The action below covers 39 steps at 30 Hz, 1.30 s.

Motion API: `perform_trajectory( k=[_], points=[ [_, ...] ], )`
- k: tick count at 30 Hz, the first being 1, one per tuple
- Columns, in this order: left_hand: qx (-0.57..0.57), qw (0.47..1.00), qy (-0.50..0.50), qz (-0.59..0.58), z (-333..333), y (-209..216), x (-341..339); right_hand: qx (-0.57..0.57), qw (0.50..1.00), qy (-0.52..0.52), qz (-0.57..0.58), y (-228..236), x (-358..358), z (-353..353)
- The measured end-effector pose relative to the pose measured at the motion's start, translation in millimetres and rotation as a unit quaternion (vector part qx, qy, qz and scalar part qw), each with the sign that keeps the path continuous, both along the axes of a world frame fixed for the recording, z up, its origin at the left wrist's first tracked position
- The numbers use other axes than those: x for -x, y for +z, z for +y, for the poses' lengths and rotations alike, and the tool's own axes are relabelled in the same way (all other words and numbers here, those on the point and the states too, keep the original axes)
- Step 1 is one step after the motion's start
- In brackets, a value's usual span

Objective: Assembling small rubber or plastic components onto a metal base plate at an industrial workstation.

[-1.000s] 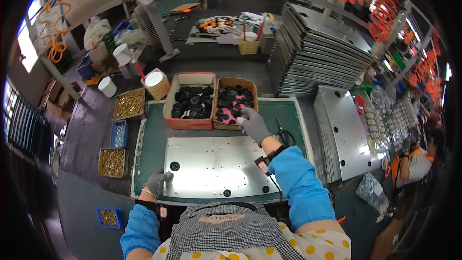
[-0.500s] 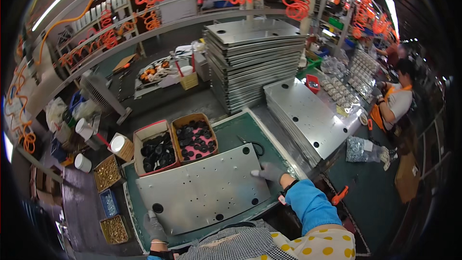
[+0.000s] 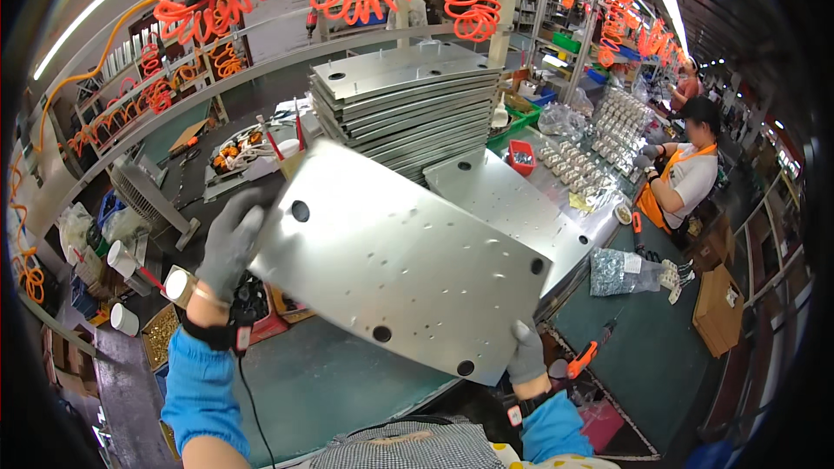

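Note:
Both my gloved hands hold up a flat silver metal plate (image 3: 408, 260), tilted above the green work mat (image 3: 347, 382). Black round plugs sit near its corners, and small holes and studs dot its face. My left hand (image 3: 230, 239) grips the plate's left edge, its fingers partly behind it. My right hand (image 3: 526, 354) clasps the lower right edge, thumb on the face. Behind the plate rises a tall stack of similar metal plates (image 3: 408, 104); right of it lies a lower stack (image 3: 512, 195), partly covered by the held plate. The boxes of black plugs are mostly hidden.
A box of brass-coloured screws (image 3: 161, 334) stands at the left, near white tubs (image 3: 124, 320). An orange-handled power screwdriver (image 3: 584, 360) lies at the right, with a bag of small parts (image 3: 621, 272) beyond. Coiled orange hoses (image 3: 469, 0) hang overhead. A co-worker (image 3: 686, 165) is at the far right.
The metal plate has been lifted off the green mat and tilted, its left side raised toward the stacks. My left hand has moved up with it; my right hand now grips its lower right edge.

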<state>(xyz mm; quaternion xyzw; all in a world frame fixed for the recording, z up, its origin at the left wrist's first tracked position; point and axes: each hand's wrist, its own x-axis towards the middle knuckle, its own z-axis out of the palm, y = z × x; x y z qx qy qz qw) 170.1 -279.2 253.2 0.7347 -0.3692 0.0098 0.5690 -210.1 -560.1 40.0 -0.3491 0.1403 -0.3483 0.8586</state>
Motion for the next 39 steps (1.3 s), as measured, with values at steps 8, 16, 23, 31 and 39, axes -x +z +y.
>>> perform_trajectory(
  k=[8,16,23,31,39],
  points=[
    [-0.083,0.963,-0.199,0.159,-126,-66,44,0.02,0.983,-0.181,-0.017,6,49,-87],
    [-0.177,0.901,-0.153,0.364,-80,-182,69,-0.113,0.973,-0.195,-0.049,-9,-8,-173],
    [-0.152,0.886,-0.041,0.436,32,-243,74,-0.169,0.97,-0.177,0.011,-17,-10,-210],
    [-0.046,0.806,0.018,0.59,70,-298,85,-0.153,0.969,-0.192,0.022,-16,-13,-208],
    [-0.053,0.811,-0.007,0.582,-1,-257,92,-0.067,0.954,-0.155,0.25,11,6,-212]
  ],
)
